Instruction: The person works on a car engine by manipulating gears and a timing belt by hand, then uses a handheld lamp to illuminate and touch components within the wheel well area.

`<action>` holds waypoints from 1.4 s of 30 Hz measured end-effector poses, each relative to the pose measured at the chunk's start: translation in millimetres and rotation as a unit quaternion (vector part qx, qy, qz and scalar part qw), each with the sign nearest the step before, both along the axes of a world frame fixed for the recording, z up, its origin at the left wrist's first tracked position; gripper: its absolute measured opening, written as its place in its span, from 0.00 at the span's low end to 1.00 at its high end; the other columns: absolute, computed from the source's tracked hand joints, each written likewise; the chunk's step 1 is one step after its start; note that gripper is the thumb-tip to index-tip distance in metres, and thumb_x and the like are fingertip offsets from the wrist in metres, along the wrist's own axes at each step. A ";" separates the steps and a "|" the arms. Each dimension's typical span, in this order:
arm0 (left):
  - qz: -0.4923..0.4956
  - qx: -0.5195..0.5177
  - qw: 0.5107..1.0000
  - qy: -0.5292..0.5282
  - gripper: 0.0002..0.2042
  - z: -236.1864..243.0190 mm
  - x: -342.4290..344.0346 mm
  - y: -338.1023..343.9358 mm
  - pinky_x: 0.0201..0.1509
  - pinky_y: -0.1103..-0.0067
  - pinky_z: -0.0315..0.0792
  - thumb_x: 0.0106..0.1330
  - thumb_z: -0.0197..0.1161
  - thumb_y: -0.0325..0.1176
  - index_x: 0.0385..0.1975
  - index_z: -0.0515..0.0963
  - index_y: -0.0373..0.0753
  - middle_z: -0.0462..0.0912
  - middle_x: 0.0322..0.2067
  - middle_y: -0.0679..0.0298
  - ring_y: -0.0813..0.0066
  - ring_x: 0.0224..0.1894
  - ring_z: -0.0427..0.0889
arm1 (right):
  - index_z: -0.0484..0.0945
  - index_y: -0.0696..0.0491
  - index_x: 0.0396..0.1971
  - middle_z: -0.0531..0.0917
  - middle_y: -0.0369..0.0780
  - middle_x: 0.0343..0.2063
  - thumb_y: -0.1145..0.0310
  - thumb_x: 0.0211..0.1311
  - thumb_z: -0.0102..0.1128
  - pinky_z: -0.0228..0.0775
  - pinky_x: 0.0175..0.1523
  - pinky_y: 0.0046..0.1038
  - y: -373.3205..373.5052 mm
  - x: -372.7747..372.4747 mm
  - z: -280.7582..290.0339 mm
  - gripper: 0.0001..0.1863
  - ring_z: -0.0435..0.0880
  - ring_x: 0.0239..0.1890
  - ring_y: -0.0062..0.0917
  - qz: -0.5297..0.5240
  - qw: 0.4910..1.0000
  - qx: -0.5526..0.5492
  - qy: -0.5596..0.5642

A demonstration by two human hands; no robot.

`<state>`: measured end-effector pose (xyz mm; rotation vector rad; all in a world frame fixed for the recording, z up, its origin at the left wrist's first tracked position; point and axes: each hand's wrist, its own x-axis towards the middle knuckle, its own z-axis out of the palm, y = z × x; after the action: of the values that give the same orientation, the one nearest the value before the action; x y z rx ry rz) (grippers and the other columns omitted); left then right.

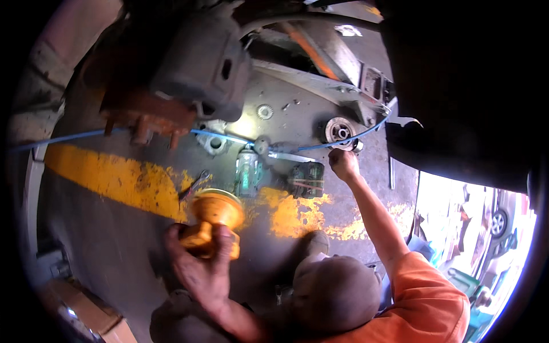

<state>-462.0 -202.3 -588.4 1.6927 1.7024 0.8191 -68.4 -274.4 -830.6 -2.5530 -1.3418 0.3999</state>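
Note:
My left hand (203,263) grips a yellow flanged part (214,211), held over the striped floor. My right hand (344,163) reaches out with fingers curled just below a round metal hub (340,131), beside a small metal cylinder; what the fingers hold, if anything, is hidden. A blue hose (311,147) crosses near that hand. Below the hose stand a spray can (246,171) and a dark block with straps (307,180). A wrench (195,184) lies left of the can.
A rusty wheel hub (137,114) and dark housing (197,68) hang at upper left. A metal frame (320,74) spans the back, with a toothed ring (264,112) and small fasteners nearby. A large dark mass fills upper right. A cardboard box (91,314) sits at lower left.

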 end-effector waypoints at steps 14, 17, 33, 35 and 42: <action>-0.085 0.092 0.992 0.025 0.31 45.3 -95.5 -27.9 0.52 0.67 0.72 0.49 0.71 0.47 0.52 0.77 0.37 0.73 0.52 0.47 0.53 0.52 0.75 | 0.82 0.55 0.35 0.85 0.44 0.32 0.77 0.54 0.61 0.77 0.39 0.31 -63.3 -150.7 18.0 0.08 0.86 0.33 0.34 0.239 0.958 0.008 0.160; -0.303 0.147 0.940 0.050 0.32 18.4 -109.6 -8.9 0.52 0.68 0.71 0.47 0.74 0.47 0.52 0.77 0.38 0.72 0.53 0.48 0.56 0.51 0.75 | 0.82 0.55 0.34 0.85 0.44 0.31 0.76 0.55 0.61 0.77 0.35 0.30 -98.9 -105.9 7.8 0.06 0.86 0.30 0.35 0.173 0.975 -0.012 0.136; -0.444 -0.034 0.886 -0.131 0.39 133.9 44.0 0.2 0.48 0.72 0.67 0.39 0.67 0.62 0.49 0.70 0.42 0.70 0.40 0.60 0.66 0.44 0.72 | 0.84 0.51 0.34 0.86 0.44 0.35 0.61 0.60 0.53 0.76 0.44 0.37 -326.4 -84.1 15.7 0.13 0.85 0.37 0.37 -0.037 0.977 -0.138 0.159; -0.611 0.043 0.783 -0.105 0.28 194.4 52.6 4.3 0.53 0.68 0.73 0.57 0.60 0.45 0.54 0.69 0.32 0.74 0.50 0.51 0.57 0.48 0.77 | 0.84 0.50 0.36 0.87 0.42 0.31 0.62 0.60 0.56 0.77 0.44 0.30 -265.4 -86.3 106.0 0.11 0.87 0.34 0.27 -0.187 0.943 0.003 0.277; -0.556 0.320 0.739 -0.205 0.27 183.6 117.9 -38.8 0.39 0.66 0.74 0.39 0.71 0.43 0.39 0.78 0.31 0.79 0.29 0.50 0.53 0.29 0.79 | 0.83 0.56 0.36 0.88 0.42 0.32 0.66 0.59 0.58 0.82 0.36 0.29 -367.5 -113.2 68.8 0.11 0.89 0.32 0.27 -0.461 0.743 -0.045 0.483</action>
<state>-344.2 -241.1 -404.8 2.2606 -0.1063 1.0460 -181.6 -641.9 -761.8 -2.0858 0.3221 1.2808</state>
